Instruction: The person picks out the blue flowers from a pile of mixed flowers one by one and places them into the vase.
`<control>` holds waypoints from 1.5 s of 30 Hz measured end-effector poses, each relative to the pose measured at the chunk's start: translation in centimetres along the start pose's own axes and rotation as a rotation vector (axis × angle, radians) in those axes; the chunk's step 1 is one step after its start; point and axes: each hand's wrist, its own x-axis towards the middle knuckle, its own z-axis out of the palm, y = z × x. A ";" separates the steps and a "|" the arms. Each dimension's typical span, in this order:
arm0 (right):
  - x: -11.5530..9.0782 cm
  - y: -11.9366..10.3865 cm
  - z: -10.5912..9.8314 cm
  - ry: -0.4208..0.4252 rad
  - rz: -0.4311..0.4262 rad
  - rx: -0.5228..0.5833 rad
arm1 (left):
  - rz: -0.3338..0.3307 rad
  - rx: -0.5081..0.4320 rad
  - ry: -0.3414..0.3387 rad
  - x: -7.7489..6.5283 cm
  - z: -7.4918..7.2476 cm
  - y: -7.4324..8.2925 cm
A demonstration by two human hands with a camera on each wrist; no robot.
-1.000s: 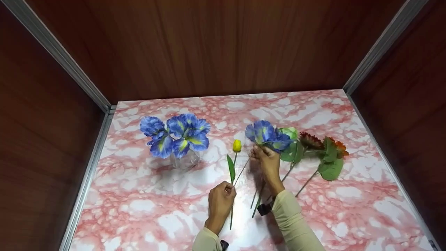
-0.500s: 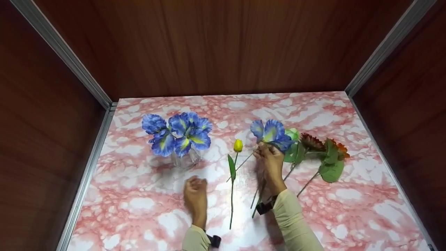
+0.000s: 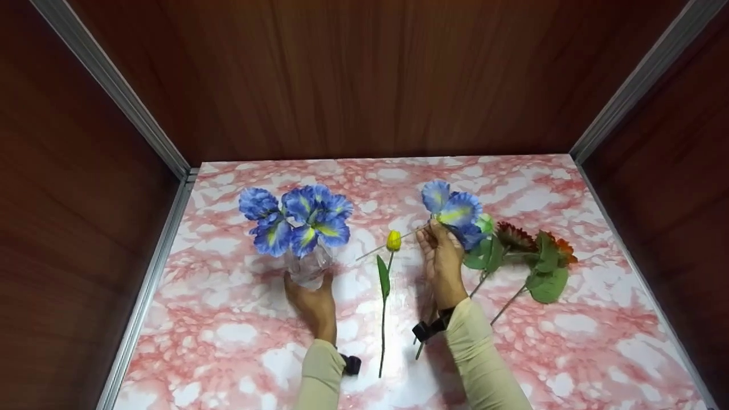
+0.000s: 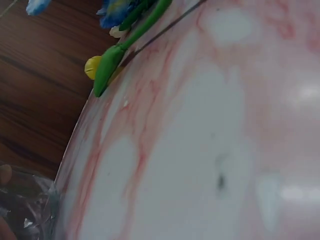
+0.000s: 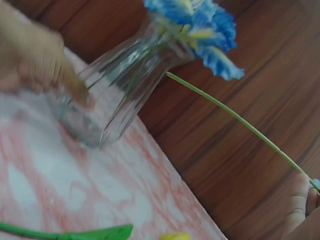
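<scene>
Pinched the blue flower (image 3: 458,213) in the right grip (image 3: 443,262), thumb and fingertips together just under the head. Wrapped the left grip (image 3: 312,304) around the lower part of the clear vase (image 3: 310,265), thumb on one side, fingers on the other; could not tell whether any gap remained at the glass, or whether the base touched the desk (image 3: 239,333).

Key relation: pointed the flower's stem (image 5: 235,116) leftward from the right grip, toward the vase. Angled slightly to the near side in the head view, crossed the yellow tulip (image 3: 385,283) near its head, and ended short of the vase, just right of it. Looked raised off the desk in the right wrist view, about level with the vase neck. Had the free stem end nearer the left grip, and the petals by the right one.

Held blue blooms (image 3: 316,219) in the vase already. To the right of the right grip, lay a green flower (image 3: 486,223), red flower (image 3: 516,237) and orange flower (image 3: 562,249).
</scene>
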 end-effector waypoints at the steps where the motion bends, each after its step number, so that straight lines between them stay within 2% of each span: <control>1: -0.8 -0.5 0.9 0.010 0.007 0.022 | 0.033 0.000 0.016 0.0 0.4 -0.1; 4: -2.3 -1.8 3.0 0.032 0.025 0.084 | 0.088 -0.024 0.060 0.0 1.6 -0.4; 9: -2.8 -2.8 4.6 0.034 0.029 0.183 | 0.028 -0.115 0.085 0.4 2.9 -0.3; 14: -2.6 -3.1 5.3 0.039 -0.005 0.211 | -0.005 -0.133 0.091 1.0 3.1 -0.5; 19: -2.7 -3.6 6.6 0.019 -0.079 0.227 | -0.007 -0.046 0.085 1.1 2.9 -0.9; 22: -2.9 -3.8 8.0 0.000 -0.117 0.219 | -0.002 0.028 0.097 1.1 3.1 -0.9; 25: -3.2 -3.8 9.5 -0.025 -0.144 0.197 | 0.003 0.059 0.116 1.1 3.4 -0.8; 30: -4.2 -3.5 11.3 -0.110 -0.185 0.155 | 0.023 0.063 0.139 1.0 3.8 -0.6; 35: -5.7 -2.6 11.8 -0.228 -0.269 0.064 | 0.054 0.023 0.144 1.0 4.1 -0.7; 40: -7.7 -1.1 12.0 -0.379 -0.393 -0.106 | 0.061 -0.070 0.145 1.3 4.3 -0.8; 42: -8.3 -0.4 12.1 -0.463 -0.423 -0.138 | 0.058 -0.071 0.146 1.4 4.3 -0.8; 45: -9.1 0.5 12.3 -0.573 -0.437 -0.164 | 0.064 -0.020 0.159 1.5 4.4 -0.9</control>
